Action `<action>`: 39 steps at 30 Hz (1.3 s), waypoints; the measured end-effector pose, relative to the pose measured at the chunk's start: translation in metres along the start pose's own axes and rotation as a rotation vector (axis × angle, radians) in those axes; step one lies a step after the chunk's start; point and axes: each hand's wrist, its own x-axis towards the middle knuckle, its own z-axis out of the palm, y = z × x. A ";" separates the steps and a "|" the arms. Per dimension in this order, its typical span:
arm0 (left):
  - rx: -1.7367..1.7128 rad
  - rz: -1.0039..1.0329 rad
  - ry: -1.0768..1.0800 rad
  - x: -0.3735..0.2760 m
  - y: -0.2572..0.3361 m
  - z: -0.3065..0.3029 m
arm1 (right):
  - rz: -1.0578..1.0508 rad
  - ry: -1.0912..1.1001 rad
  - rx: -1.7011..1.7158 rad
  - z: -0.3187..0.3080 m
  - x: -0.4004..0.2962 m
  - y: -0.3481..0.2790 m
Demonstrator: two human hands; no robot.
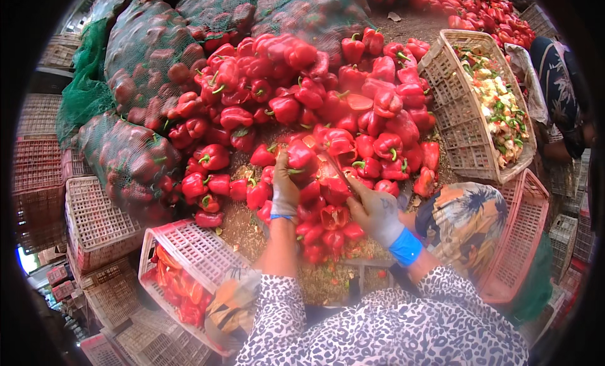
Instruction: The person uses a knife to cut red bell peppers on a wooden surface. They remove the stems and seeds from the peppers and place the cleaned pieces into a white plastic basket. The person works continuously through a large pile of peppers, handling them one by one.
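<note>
My left hand, in a light work glove with a blue cuff, has its fingers round the left side of a whole red bell pepper with a green stem. My right hand, gloved the same way, grips a knife; its narrow blade points up and left toward the pepper, and whether it touches is blurred. The handle is mostly hidden in the glove. Beneath and between my hands lie red peppers, among them an opened one with its inside showing. A large heap of whole red bell peppers spreads beyond them.
Green mesh sacks of peppers stand at the left and back. A crate of cores and trimmings is at the right; a crate of cut red pepper pieces is at lower left. Stacked crates line the left. Another person is at the right edge.
</note>
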 end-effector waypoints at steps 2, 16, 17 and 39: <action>0.033 0.047 0.033 -0.026 -0.015 0.015 | -0.118 0.082 -0.006 0.004 0.000 -0.007; 0.775 0.209 -0.534 -0.055 0.009 0.020 | 0.350 -0.292 -0.291 0.025 0.000 0.070; 0.831 0.236 -0.501 -0.045 0.014 0.014 | 0.350 -0.265 -0.253 0.025 0.001 0.068; 1.898 0.258 -0.004 0.148 0.053 -0.090 | 0.801 -0.163 0.499 0.050 0.011 0.092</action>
